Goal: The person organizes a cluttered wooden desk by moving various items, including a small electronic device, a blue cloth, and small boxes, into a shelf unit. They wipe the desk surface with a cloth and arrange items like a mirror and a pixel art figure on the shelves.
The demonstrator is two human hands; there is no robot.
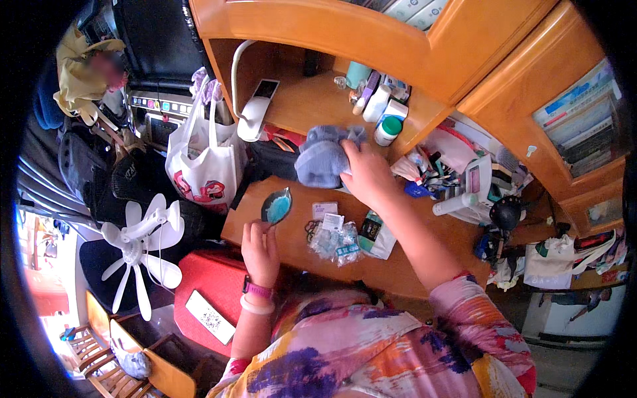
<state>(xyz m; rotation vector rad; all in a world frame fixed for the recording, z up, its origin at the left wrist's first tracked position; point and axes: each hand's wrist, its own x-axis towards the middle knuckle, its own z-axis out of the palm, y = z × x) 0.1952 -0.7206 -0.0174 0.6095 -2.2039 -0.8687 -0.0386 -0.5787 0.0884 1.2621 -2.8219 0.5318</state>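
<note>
My left hand [261, 248] holds the lower tip of a dark leaf-shaped dish [276, 207] with a light-blue inside, at the left part of the wooden desk [293, 246]. My right hand [362, 169] is closed on a bunched grey-blue cloth [321, 156] above the desk's back edge. Between and below the hands lie small clear plastic packets [338, 244], a white card with print [332, 222], a pale card [323, 208] and a dark beaded loop [311, 230]. A green, black and white pouch [375, 235] lies under my right forearm.
A lamp [254, 117], bottles and a green-lidded jar [388, 131] stand on the shelf behind. At left are a white tote bag [204, 164], a white fan [137, 251] and a red surface [209, 288] bearing a phone-like printed rectangle [211, 316]. Cluttered containers [468, 194] crowd the right.
</note>
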